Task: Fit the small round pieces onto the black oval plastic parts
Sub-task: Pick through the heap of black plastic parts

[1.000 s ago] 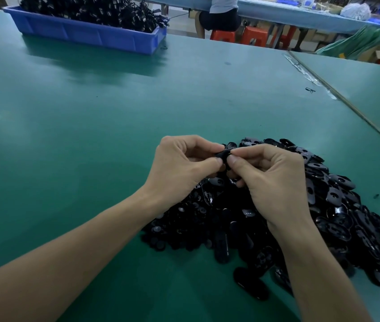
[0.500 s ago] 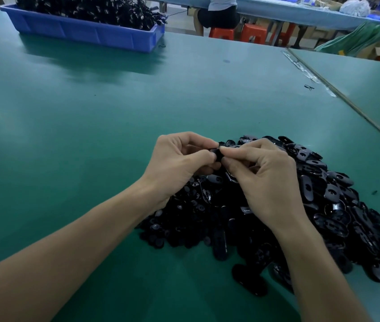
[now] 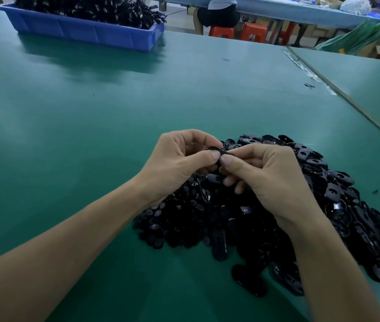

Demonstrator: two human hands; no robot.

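Both left hand [image 3: 177,163] and right hand [image 3: 270,180] pinch one black oval plastic part [image 3: 218,150] above the black heap [image 3: 323,194]; open green desk [image 3: 68,135] spreads left.

green table [image 3: 91,140], black parts pile [image 3: 337,205], blue bin [image 3: 91,33]

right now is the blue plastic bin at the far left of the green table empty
No, the blue plastic bin is heaped with black parts that rise above its rim.
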